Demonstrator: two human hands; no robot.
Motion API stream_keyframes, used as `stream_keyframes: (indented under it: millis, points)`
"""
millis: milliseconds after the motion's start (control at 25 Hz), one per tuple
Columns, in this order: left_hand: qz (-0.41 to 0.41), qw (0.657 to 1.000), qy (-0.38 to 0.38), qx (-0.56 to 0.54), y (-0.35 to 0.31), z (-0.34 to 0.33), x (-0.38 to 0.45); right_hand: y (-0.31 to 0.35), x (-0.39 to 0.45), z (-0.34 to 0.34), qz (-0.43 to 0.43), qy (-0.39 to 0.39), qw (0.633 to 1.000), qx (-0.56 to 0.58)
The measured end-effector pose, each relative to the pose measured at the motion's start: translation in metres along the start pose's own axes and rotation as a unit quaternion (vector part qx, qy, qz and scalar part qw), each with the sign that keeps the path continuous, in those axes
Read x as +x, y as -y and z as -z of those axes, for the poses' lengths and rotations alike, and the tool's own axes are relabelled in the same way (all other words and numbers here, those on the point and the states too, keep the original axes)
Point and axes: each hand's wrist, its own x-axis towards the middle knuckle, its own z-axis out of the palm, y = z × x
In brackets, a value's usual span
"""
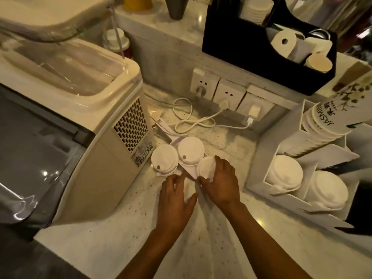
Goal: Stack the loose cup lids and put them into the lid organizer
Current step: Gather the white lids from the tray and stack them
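Note:
Three white cup lids lie on the speckled counter in front of me. The left lid [164, 159] and the middle lid [190, 150] lie flat with their sip holes up. My right hand [222, 181] grips the third lid [205, 168] at its right side, fingers curled over its edge. My left hand [175, 195] rests just below the lids with its fingers spread flat on the counter, touching a white paper or lid edge I cannot make out. The white lid organizer [259, 178] stands to the right with two lid stacks [285, 172] in its front compartments.
A beige machine [112, 125] stands close on the left of the lids. White cables [193, 121] and wall sockets [219, 91] lie behind them. A stack of printed paper cups [326, 121] lies in the organizer's rear compartment. A black caddy [241, 47] sits on the raised ledge.

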Motion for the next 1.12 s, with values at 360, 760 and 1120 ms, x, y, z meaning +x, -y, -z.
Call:
stream_keyframes:
  millis: [360, 760, 1120]
  points:
    - [0.081, 0.971, 0.058, -0.216, -0.024, 0.013, -0.053, 0.011, -0.077, 0.029, -0.173, 0.012, 0.912, 0.371]
    - [0.039, 0.946, 0.043, -0.320, -0.039, 0.041, -0.127, 0.010, -0.184, 0.032, -0.205, 0.117, 0.796, 0.557]
    - [0.071, 0.940, 0.080, -0.324, -0.019, 0.048, -0.139, -0.010, -0.216, 0.027, -0.226, 0.073, 0.801, 0.549]
